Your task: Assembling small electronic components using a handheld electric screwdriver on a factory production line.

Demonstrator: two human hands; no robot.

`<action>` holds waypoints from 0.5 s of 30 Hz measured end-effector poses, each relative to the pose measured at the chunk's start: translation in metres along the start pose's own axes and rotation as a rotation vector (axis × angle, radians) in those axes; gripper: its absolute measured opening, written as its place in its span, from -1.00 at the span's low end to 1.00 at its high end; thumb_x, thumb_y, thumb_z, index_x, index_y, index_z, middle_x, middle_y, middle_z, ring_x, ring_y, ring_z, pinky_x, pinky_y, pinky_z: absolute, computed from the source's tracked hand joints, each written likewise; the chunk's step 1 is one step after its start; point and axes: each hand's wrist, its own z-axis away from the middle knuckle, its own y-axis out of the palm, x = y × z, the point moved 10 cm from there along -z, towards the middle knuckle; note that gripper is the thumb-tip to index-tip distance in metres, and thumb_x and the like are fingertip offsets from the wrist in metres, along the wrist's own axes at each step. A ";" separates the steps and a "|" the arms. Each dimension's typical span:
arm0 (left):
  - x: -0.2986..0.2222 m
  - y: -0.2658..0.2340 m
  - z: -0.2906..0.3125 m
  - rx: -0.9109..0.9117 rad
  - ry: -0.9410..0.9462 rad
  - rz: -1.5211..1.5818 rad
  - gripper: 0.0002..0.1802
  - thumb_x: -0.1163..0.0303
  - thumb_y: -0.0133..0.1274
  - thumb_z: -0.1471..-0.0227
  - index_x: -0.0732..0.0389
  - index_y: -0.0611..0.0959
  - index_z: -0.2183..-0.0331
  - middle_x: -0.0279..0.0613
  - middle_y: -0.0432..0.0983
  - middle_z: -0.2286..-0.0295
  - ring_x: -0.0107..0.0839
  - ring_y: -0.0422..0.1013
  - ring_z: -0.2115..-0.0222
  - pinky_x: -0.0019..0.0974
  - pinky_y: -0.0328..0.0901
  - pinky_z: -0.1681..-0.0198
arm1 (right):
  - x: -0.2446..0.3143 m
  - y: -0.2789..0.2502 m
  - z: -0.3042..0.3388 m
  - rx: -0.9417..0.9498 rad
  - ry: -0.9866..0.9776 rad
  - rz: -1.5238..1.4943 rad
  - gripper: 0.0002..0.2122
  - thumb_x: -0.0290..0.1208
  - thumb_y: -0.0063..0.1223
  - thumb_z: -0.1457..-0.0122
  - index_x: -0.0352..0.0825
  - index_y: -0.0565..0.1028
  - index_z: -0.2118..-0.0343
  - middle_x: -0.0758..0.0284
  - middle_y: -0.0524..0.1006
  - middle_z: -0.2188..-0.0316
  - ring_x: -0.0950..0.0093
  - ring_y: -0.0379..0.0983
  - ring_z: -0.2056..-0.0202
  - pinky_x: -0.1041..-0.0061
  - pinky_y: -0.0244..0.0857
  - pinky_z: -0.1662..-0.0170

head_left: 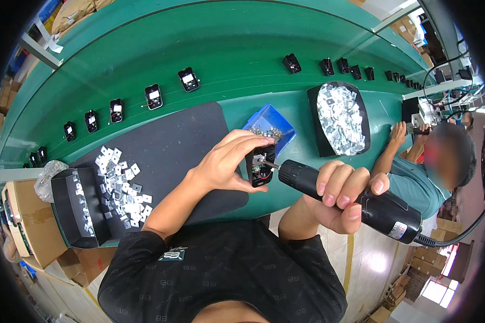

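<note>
My left hand (233, 160) grips a small black plastic housing (262, 173) by its two ends, its open side turned to the right. Inside the housing show a metal part, a bit of circuit board and a red wire. My right hand (342, 194) is wrapped round a black corded electric screwdriver (302, 176). Its bit reaches into the housing; the contact at the tip is too small to make out. Just beyond the housing stands a blue bin (286, 125) with a heap of small screws (269, 133).
A black bin (320, 141) of square metal plates stands right of centre. Loose plates (125, 185) lie on a dark mat (199, 137), beside a black box (70, 212). Similar housings (153, 98) line the green conveyor belt (242, 59). A co-worker (420, 172) sits at right.
</note>
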 end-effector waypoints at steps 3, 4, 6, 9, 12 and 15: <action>-0.001 0.001 0.000 0.004 -0.001 0.000 -0.11 0.17 0.41 0.54 0.32 0.40 0.12 -0.05 0.46 0.19 -0.18 0.41 0.20 -0.22 0.28 0.14 | 0.001 -0.002 0.002 -0.001 -0.023 -0.026 -0.64 -0.51 0.07 0.03 -0.22 0.20 0.18 0.43 0.33 0.63 0.55 0.32 0.65 0.55 0.26 0.55; -0.002 0.001 0.000 0.009 -0.003 0.003 -0.11 0.17 0.42 0.54 0.32 0.40 0.12 -0.06 0.46 0.19 -0.18 0.41 0.20 -0.22 0.28 0.14 | 0.002 -0.003 0.002 -0.001 -0.023 -0.024 -0.64 -0.51 0.07 0.03 -0.22 0.20 0.18 0.43 0.33 0.63 0.55 0.32 0.65 0.55 0.26 0.55; -0.001 0.002 0.000 0.011 -0.009 0.014 -0.12 0.17 0.42 0.55 0.32 0.41 0.13 -0.07 0.46 0.19 -0.19 0.41 0.21 -0.22 0.28 0.14 | 0.002 -0.003 0.003 0.007 -0.016 -0.020 -0.64 -0.51 0.07 0.04 -0.22 0.20 0.18 0.43 0.33 0.63 0.55 0.32 0.65 0.55 0.27 0.55; 0.000 0.003 0.000 0.019 -0.029 0.037 -0.13 0.16 0.41 0.56 0.32 0.44 0.14 -0.10 0.47 0.19 -0.19 0.40 0.22 -0.23 0.28 0.14 | 0.003 -0.003 0.003 0.018 -0.013 -0.034 -0.64 -0.52 0.06 0.04 -0.22 0.20 0.19 0.43 0.33 0.63 0.55 0.32 0.65 0.55 0.27 0.55; 0.001 0.004 -0.001 0.029 -0.043 0.061 -0.14 0.15 0.41 0.57 0.32 0.45 0.15 -0.11 0.47 0.20 -0.19 0.40 0.22 -0.24 0.28 0.14 | 0.004 -0.002 0.002 0.035 -0.017 -0.030 -0.65 -0.53 0.04 0.05 -0.22 0.20 0.19 0.43 0.33 0.63 0.55 0.32 0.66 0.55 0.28 0.56; 0.001 0.005 -0.001 0.035 -0.043 0.061 -0.13 0.15 0.41 0.57 0.32 0.45 0.15 -0.11 0.47 0.20 -0.19 0.40 0.22 -0.24 0.28 0.13 | 0.005 -0.001 0.003 0.033 -0.024 -0.004 -0.65 -0.53 0.04 0.05 -0.22 0.20 0.19 0.43 0.33 0.64 0.55 0.32 0.66 0.55 0.28 0.56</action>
